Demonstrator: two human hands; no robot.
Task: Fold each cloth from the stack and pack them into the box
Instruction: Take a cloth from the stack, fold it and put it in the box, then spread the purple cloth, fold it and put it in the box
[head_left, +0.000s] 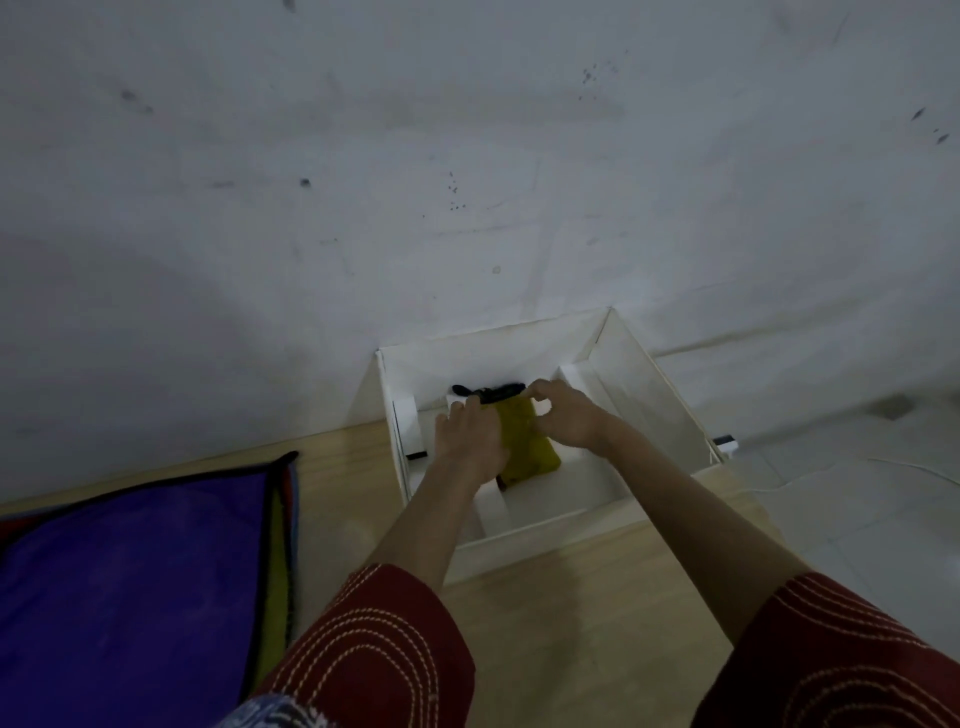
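Packing step: the folded yellow cloth (530, 447) sits inside the box (524, 535), frame centre. Left hand (470, 441) presses it flat-fingered; right hand (566, 415) pinches its far edge. Next: release, then take a cloth from the stack (130, 571), lower left.

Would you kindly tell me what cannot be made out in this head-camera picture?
1. Head view: the yellow cloth has its left side under the left hand and its far edge under the right hand, so its folds cannot be counted.
2. Head view: the black item behind it in the box is blurred and partly behind fingers, so it cannot be identified.
3. Head view: the stack of cloths is cut by the left and bottom edges, so its count is unknown.
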